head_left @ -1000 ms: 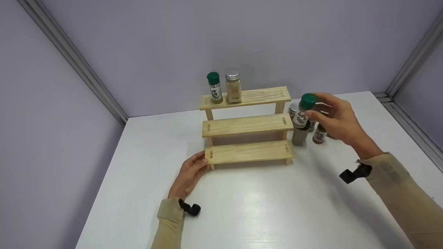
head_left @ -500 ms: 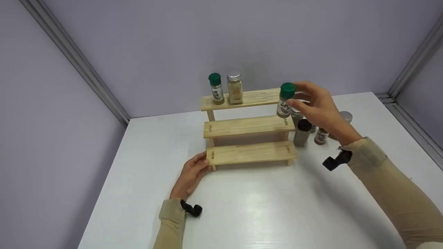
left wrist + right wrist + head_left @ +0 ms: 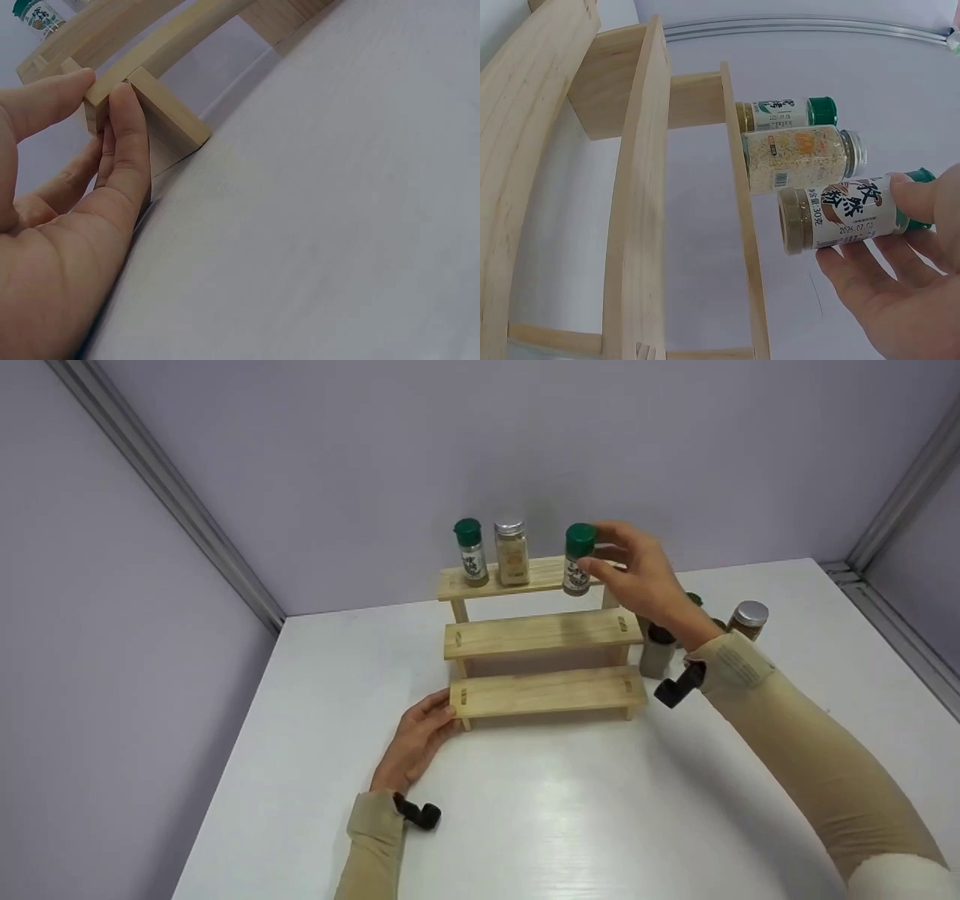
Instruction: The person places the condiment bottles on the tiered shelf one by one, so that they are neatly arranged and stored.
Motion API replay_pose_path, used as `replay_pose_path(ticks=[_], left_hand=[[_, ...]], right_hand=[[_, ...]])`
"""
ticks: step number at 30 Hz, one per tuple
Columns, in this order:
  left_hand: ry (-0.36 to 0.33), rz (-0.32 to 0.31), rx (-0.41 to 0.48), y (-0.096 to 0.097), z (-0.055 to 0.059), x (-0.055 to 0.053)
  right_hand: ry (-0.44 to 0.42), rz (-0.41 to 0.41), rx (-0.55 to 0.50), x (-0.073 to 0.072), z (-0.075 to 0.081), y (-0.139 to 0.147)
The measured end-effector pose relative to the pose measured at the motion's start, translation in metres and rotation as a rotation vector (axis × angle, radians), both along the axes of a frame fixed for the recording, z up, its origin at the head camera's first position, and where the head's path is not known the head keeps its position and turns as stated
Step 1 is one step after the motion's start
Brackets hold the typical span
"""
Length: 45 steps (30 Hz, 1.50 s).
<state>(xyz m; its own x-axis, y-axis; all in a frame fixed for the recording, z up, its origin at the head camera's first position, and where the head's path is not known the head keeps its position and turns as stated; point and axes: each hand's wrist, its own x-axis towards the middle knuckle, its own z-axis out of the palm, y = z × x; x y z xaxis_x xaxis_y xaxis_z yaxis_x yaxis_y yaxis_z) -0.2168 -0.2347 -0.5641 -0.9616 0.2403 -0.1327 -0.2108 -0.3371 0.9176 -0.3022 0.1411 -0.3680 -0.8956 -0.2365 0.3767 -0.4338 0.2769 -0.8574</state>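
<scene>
My right hand [image 3: 637, 577] holds a green-capped spice jar [image 3: 847, 214] upright between thumb and fingers, close over the right part of the top tier. In the right wrist view the jar's base is a little apart from the board edge. The jar has a white label and brown powder. My left hand [image 3: 411, 741] pinches the left end of the lowest tier of the three-tier wooden rack [image 3: 544, 694], thumb on top and fingers underneath. On the top tier stand another green-capped jar [image 3: 471, 556] and a silver-lidded jar [image 3: 512, 559] of pale granules.
Right of the rack, a black-lidded jar [image 3: 658, 652] and a silver-lidded jar [image 3: 750, 619] stand on the white table [image 3: 525, 810], with others partly hidden behind my right wrist. A grey wall [image 3: 360, 472] rises behind the rack.
My right hand has carried the green-capped spice jar left and farther back, from above the jars at the right to over the top tier. My left hand keeps its grip on the rack.
</scene>
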Motion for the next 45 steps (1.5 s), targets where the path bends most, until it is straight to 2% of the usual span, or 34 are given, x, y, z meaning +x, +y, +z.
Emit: replay_pose_path(ticks=[12, 17, 33, 45], left_hand=[[-0.009, 0.004, -0.02, -0.003, 0.004, 0.001], [-0.005, 0.009, -0.018, -0.003, 0.005, 0.002], [-0.011, 0.007, -0.002, -0.001, 0.002, 0.001], [-0.012, 0.011, 0.0, 0.001, 0.001, 0.0]], right_hand=[[-0.039, -0.034, 0.005, -0.026, -0.001, -0.018], [-0.09, -0.053, -0.001, -0.034, 0.001, -0.022], [-0.133, -0.049, 0.027, -0.044, 0.002, -0.025], [-0.141, -0.037, 0.03, -0.046, 0.0, -0.023]])
